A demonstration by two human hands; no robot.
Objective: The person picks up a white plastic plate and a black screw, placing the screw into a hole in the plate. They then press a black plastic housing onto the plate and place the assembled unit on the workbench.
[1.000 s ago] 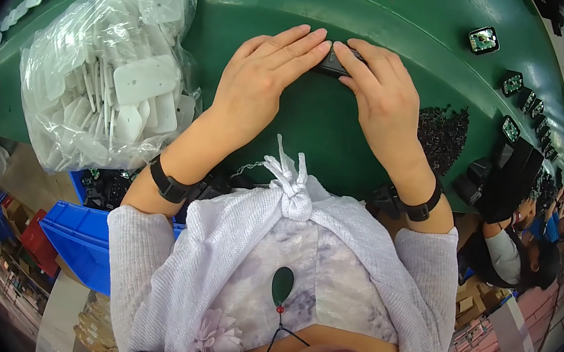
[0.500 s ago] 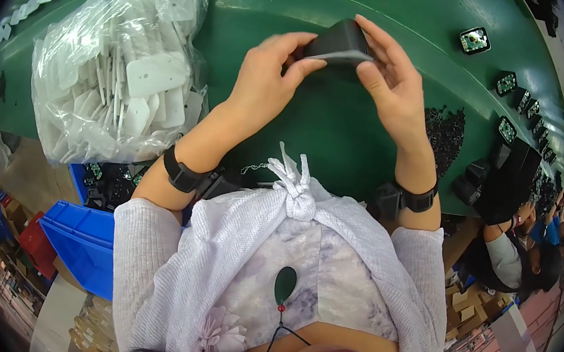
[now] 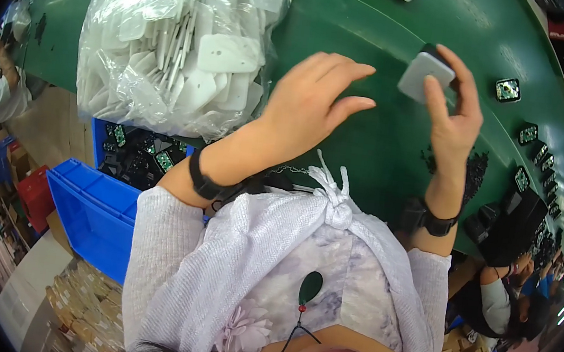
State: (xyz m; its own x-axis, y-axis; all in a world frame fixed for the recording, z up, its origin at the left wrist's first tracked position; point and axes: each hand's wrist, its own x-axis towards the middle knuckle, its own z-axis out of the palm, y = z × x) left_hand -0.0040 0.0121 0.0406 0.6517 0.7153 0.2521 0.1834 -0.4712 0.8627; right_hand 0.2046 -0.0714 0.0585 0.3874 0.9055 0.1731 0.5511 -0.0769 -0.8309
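My right hand holds a small black housing with a white cover plate on its face. The thumb presses on the white plate and the fingers reach round the dark back; the piece is tilted and lifted over the green work surface. My left hand is apart from it, with nothing in it, fingers stretched and the thumb separate. Beside that hand lies a clear plastic bag full of white cover plates.
A heap of tiny black parts lies near my right wrist. Black housings with green circuit boards line the right side. At the lower left are a crate of similar parts and a blue bin. Another person sits at the right.
My left hand has let go of the housing, its fingers now stretched out. My right hand has turned the housing so its white plate faces up. The whole view has shifted.
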